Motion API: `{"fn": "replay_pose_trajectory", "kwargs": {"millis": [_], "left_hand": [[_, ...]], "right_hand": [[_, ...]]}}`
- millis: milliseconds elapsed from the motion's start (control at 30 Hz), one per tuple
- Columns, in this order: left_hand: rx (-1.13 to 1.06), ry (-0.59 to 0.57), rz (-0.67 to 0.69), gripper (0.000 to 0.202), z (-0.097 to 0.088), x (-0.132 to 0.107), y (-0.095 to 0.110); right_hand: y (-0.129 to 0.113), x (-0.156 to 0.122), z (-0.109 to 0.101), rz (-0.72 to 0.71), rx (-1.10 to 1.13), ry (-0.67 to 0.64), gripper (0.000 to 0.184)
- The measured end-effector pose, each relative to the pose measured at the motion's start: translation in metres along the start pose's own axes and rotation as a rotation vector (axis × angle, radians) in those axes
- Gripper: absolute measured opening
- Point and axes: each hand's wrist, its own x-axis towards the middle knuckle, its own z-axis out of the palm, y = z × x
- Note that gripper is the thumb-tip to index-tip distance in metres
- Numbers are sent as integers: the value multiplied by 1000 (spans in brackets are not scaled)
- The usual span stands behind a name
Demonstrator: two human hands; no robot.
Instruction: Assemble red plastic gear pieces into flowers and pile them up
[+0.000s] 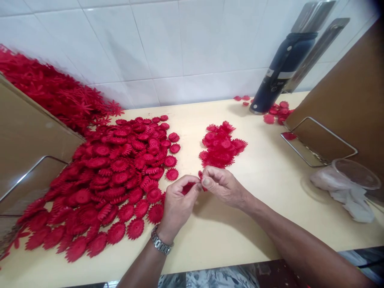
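Note:
My left hand [178, 200] and my right hand [223, 185] meet above the pale table [270, 200], both pinching a small red plastic flower piece [188, 187] between their fingertips. A steel watch [160, 242] sits on my left wrist. Left of my hands spreads a big pile of red round toothed flower discs [120, 180]. Just beyond my hands lies a smaller heap of red petalled pieces [222, 146].
A mound of spiky red flower parts [54, 92] lies at the back left against the white tiled wall. A dark blue bottle [280, 72] stands at the back right among loose red pieces. Brown boards with metal handles [319, 142] flank both sides. A clear plastic cup [357, 174] lies right.

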Motion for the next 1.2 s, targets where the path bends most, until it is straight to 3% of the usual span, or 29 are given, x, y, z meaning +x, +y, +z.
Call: {"fn": "replay_pose_trajectory", "kwargs": {"millis": [200, 267, 333, 400, 533, 767, 967, 1100, 1200], "left_hand": [[-218, -32, -96, 20, -4, 2, -4], [-255, 16, -127, 20, -3, 4, -3], [-312, 46, -148, 20, -1, 4, -2], [-313, 46, -142, 20, 0, 4, -3], [-239, 37, -108, 20, 1, 4, -4], [-168, -14, -103, 22, -1, 3, -4], [-201, -63, -111, 24, 0, 2, -5], [-150, 0, -132, 17, 4, 3, -3], [-158, 41, -175, 16, 6, 2, 0]], "right_hand": [[-10, 1, -1, -96, 100, -180, 19], [-9, 1, 0, -119, 19, -97, 12], [-6, 1, 1, -108, -70, 70, 7], [-4, 1, 0, -82, -136, 197, 23], [-5, 3, -3, -77, -147, 120, 13], [-4, 3, -5, -36, -129, 138, 18], [-1, 1, 0, -48, -262, 157, 39], [1, 1, 7, -54, -286, 143, 39], [0, 3, 4, -100, -326, 244, 39]]}}
